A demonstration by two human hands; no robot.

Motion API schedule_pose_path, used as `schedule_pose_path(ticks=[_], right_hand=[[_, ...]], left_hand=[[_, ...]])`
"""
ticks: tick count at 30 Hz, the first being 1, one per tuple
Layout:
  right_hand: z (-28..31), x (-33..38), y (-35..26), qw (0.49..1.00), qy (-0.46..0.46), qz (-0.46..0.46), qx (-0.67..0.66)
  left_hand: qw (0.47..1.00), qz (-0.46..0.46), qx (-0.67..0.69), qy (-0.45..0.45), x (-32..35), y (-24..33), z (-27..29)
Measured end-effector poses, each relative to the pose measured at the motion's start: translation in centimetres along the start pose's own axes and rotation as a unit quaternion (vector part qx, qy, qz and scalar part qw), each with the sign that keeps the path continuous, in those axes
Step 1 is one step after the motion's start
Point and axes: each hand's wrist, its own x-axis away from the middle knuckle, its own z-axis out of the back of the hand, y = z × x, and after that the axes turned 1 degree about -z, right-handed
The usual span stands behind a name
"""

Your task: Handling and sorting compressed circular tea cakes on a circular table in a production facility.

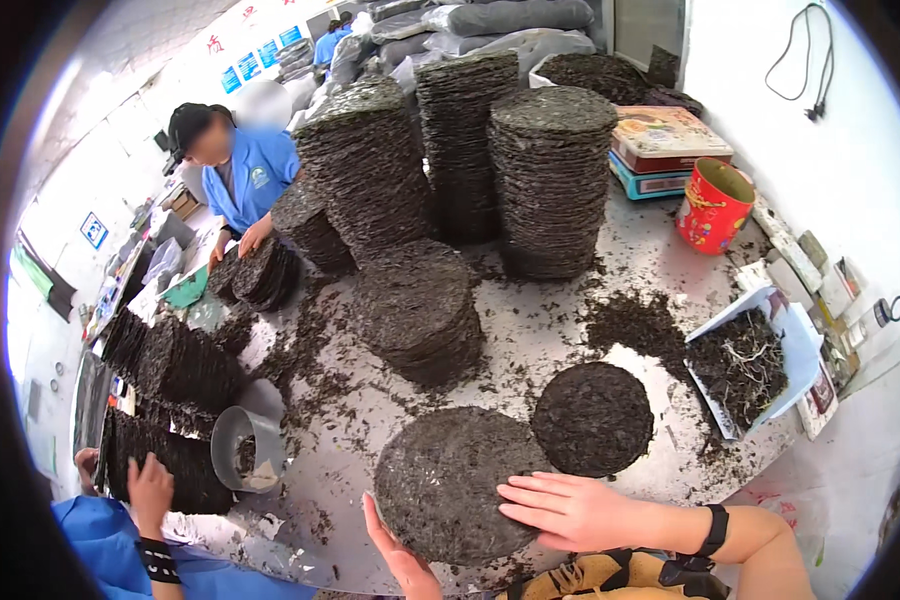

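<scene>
Our right hand [570,510] lies flat, grip spread, over the right side of the large, dark grey-green round of dried, leafy material [455,480]; our left hand [398,560] stands open against its lower-left rim. The round lies near the front of the pale, flake-strewn worktop [340,490], beside a smaller, blackish matted round [592,418]. We judge it light, dry and crumbly-edged, best supported broadly from opposite sides; whether it is several layers we cannot tell.
</scene>
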Motion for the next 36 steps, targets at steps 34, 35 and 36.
schedule_pose_path(ticks=[34,35,36], right_hand=[[2.9,7.1,3.1,0.551,0.524,-0.319,-0.565],[1.7,9.9,4.8,0.561,0.519,-0.329,-0.554],[0.8,10.8,6.1,0.56,0.52,-0.332,-0.553]], left_hand=[[0.978,0.003,-0.205,-0.049,0.7,0.1,1.6],[0.983,0.013,-0.171,-0.072,0.9,-1.7,2.0],[0.982,0.015,-0.171,-0.074,1.0,-2.3,1.9]])
